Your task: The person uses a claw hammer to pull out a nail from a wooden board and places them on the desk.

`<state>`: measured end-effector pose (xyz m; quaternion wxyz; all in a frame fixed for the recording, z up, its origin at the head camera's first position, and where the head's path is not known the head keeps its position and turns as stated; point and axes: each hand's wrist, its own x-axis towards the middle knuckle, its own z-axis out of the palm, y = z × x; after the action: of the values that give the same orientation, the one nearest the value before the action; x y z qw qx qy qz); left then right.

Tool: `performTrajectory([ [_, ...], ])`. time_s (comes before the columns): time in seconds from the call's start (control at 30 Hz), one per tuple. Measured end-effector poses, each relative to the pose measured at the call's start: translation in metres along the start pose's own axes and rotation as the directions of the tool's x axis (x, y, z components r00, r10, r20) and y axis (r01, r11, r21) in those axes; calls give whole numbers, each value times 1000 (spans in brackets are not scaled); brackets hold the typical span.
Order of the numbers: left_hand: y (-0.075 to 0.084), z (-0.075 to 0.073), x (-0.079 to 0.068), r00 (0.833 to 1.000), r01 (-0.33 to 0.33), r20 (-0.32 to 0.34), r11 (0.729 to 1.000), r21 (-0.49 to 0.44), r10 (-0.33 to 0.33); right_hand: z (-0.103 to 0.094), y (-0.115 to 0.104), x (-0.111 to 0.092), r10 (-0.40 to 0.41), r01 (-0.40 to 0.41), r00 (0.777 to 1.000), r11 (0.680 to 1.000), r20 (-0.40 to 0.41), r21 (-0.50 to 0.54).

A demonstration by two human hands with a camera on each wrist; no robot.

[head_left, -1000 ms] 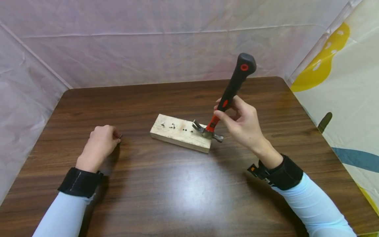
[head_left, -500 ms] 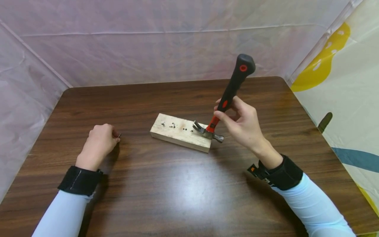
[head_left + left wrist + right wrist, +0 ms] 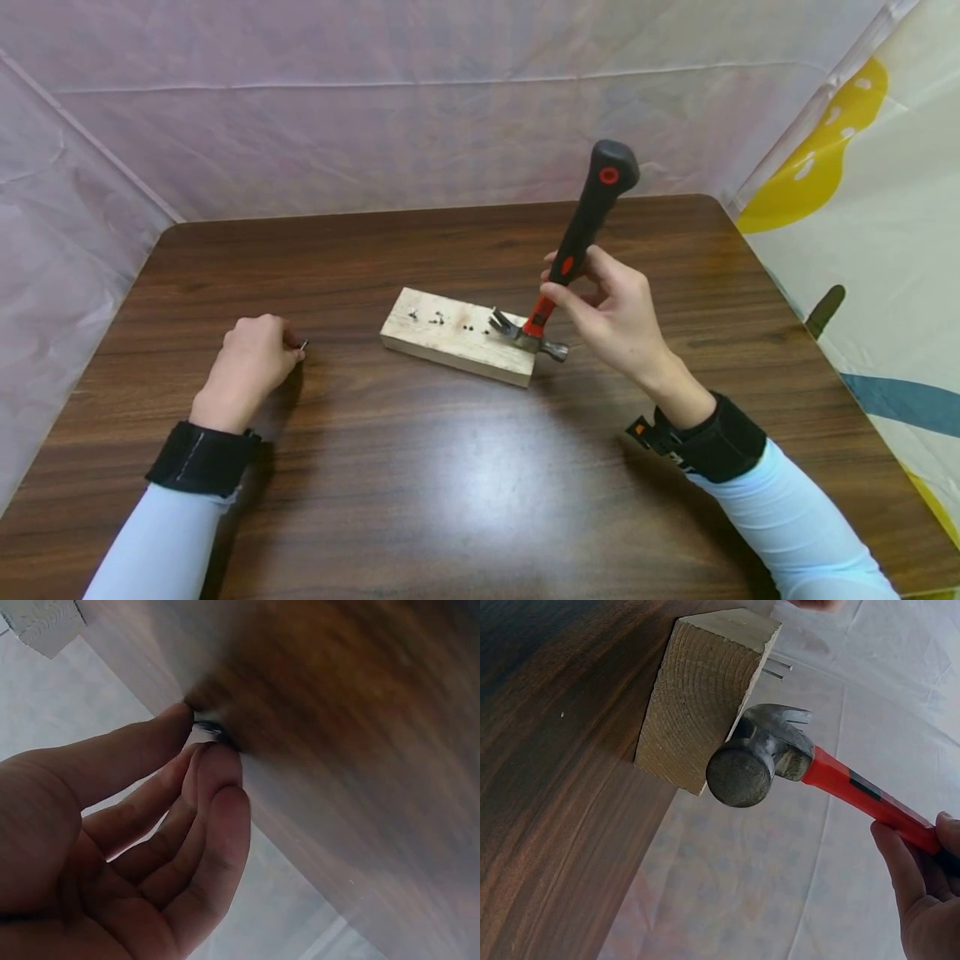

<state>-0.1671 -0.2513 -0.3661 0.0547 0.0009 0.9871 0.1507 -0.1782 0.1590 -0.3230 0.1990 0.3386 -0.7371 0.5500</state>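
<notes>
My right hand [image 3: 611, 312] holds a claw hammer [image 3: 588, 221] between thumb and fingers, low on its black and red handle. The hammer leans with its grip end up, and its steel head [image 3: 776, 746] rests on the right end of a pale wooden block [image 3: 457, 337]. Two thin nails [image 3: 778, 670] stick out of the block in the right wrist view. To the left of the block, my left hand [image 3: 251, 362] is down at the tabletop. Its thumb and index fingertip pinch a small dark metal nail [image 3: 210, 727], mostly hidden and blurred.
The brown wood-grain table [image 3: 390, 467] has its far edge against a pale hanging sheet [image 3: 375, 142]. Several dark nails or nail holes [image 3: 438, 317] mark the top of the block. A printed sheet [image 3: 892, 275] hangs along the right side.
The hammer's grip end has tipped slightly left and down, its head staying on the block. My left hand shifted very slightly and now keeps still.
</notes>
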Motion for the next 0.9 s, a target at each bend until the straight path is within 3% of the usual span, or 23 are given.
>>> performTrajectory([
  [0.2,8,-1,-1,1000,18,-5,998,59,-18,0,-1,0,-5,5,1000,1000,-10,-1],
  [0.37,23,-1,-2,999,4,-40,996,88,0,3,-20,5,-7,7,1000,1000,-13,3],
  [0.57,42,3,4,991,-136,-16,991,-11,136,3,-30,7,-10,10,1000,1000,-6,-26],
  [0.77,60,13,14,955,-293,14,950,-113,296,3,-30,6,-6,6,1000,999,8,-35],
  [0.9,70,18,18,933,-356,3,924,-138,360,3,-30,5,-9,9,1000,999,7,-35],
])
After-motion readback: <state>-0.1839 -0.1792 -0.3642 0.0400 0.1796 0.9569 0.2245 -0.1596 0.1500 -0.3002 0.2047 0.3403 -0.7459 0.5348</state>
